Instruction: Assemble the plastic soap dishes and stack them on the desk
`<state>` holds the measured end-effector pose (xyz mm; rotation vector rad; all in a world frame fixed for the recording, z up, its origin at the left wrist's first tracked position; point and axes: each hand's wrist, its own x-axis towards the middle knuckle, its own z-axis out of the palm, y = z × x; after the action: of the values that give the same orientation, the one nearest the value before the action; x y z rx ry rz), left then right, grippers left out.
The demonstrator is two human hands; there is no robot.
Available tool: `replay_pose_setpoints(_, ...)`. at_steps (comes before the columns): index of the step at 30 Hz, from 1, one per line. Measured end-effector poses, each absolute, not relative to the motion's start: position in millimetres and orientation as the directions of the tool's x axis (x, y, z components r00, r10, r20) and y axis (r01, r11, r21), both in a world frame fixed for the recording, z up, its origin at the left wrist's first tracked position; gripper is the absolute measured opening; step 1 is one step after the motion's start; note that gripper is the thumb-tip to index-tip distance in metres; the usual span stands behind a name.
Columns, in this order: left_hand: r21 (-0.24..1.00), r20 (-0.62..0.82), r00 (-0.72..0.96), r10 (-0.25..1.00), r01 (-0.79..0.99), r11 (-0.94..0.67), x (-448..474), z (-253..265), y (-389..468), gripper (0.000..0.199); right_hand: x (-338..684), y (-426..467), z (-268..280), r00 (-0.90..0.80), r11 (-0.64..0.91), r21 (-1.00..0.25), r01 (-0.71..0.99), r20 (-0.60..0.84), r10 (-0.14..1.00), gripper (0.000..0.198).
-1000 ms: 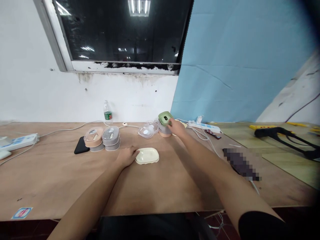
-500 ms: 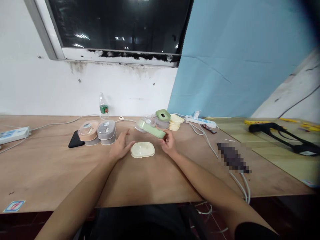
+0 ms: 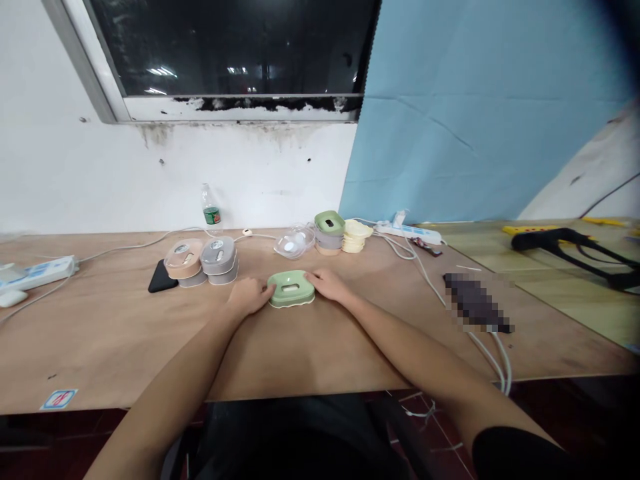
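Left hand: yours (image 3: pixel 249 295), fingers curled, thumb on the left end of the green cover (image 3: pixel 293 279); it grasps that end
Right hand: yours (image 3: pixel 327 285), fingers on the right end; it grasps there, how tightly you cannot tell
Green cover: lies at the centre of the frame, slot facing up; a cream rim (image 3: pixel 293 306) shows beneath its front edge
Behind: clear lids (image 3: pixel 294 243), a stack of trays (image 3: pixel 329 241) and cream cups (image 3: pixel 356 235), right of upper centre
Left of centre: peach box (image 3: pixel 183 263), grey box (image 3: pixel 219 260), phone (image 3: pixel 163 278)
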<state>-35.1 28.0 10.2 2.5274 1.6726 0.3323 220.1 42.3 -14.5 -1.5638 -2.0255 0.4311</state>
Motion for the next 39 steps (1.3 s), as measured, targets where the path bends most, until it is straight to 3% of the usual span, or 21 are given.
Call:
replay_pose_setpoints(4, 0.206, 0.053, 0.402, 0.914, 0.891, -0.404, -34.1, 8.1, 29.7, 0.053, 220.1, 44.4, -19.5, -0.164, 0.276, -0.507, 0.816, 0.255, 0.953, 0.046)
replay_pose_setpoints(8, 0.249, 0.062, 0.357, 0.932, 0.899, -0.360, -34.4, 6.0, 31.1, 0.052, 217.5, 55.9, -19.3, -0.015, 0.293, -0.495, 0.818, 0.490, 0.871, 0.034)
replay_pose_setpoints(11, 0.293, 0.075, 0.303, 0.950, 0.904, -0.311, -36.5, 2.0, 34.6, 0.052, 214.3, 74.9, -16.1, -0.061, 0.358, -0.388, 0.849, 0.601, 0.797, 0.040)
replay_pose_setpoints(15, 0.363, 0.094, 0.232, 0.968, 0.897, -0.250, -42.0, -2.1, 39.7, 0.059, 209.5, 97.4, -14.2, -0.205, 0.366, -0.180, 0.913, 0.575, 0.792, 0.047)
replay_pose_setpoints(18, 0.394, 0.121, 0.209, 0.970, 0.887, -0.240, -45.6, -1.3, 41.0, 0.063, 208.6, 103.2, -16.3, -0.259, 0.360, -0.083, 0.929, 0.548, 0.795, 0.042)
replay_pose_setpoints(20, 0.406, 0.140, 0.205, 0.969, 0.880, -0.245, -46.9, 0.0, 41.0, 0.063, 209.9, 103.3, -19.3, -0.245, 0.360, -0.120, 0.925, 0.537, 0.808, 0.035)
replay_pose_setpoints(26, 0.449, 0.147, 0.232, 0.962, 0.851, -0.274, -46.7, 0.1, 41.0, 0.054, 217.0, 96.8, -24.8, -0.064, 0.353, -0.403, 0.845, 0.578, 0.814, 0.023)
replay_pose_setpoints(31, 0.551, 0.282, 0.186, 0.941, 0.772, -0.317, -46.0, -0.1, 39.8, 0.049, 219.4, 80.9, -17.5, 0.131, 0.395, -0.558, 0.729, 0.681, 0.720, 0.037)
replay_pose_setpoints(35, 0.576, 0.447, 0.188, 0.875, 0.687, -0.442, -45.5, 2.8, 36.0, 0.054, 211.6, 60.1, -14.4, 0.101, 0.481, -0.647, 0.592, 0.652, 0.752, 0.040)
replay_pose_setpoints(39, 0.559, 0.488, 0.239, 0.840, 0.653, -0.510, -43.4, 7.6, 30.3, 0.048, 198.7, 41.2, -13.3, 0.012, 0.493, -0.729, 0.475, 0.565, 0.825, 0.043)
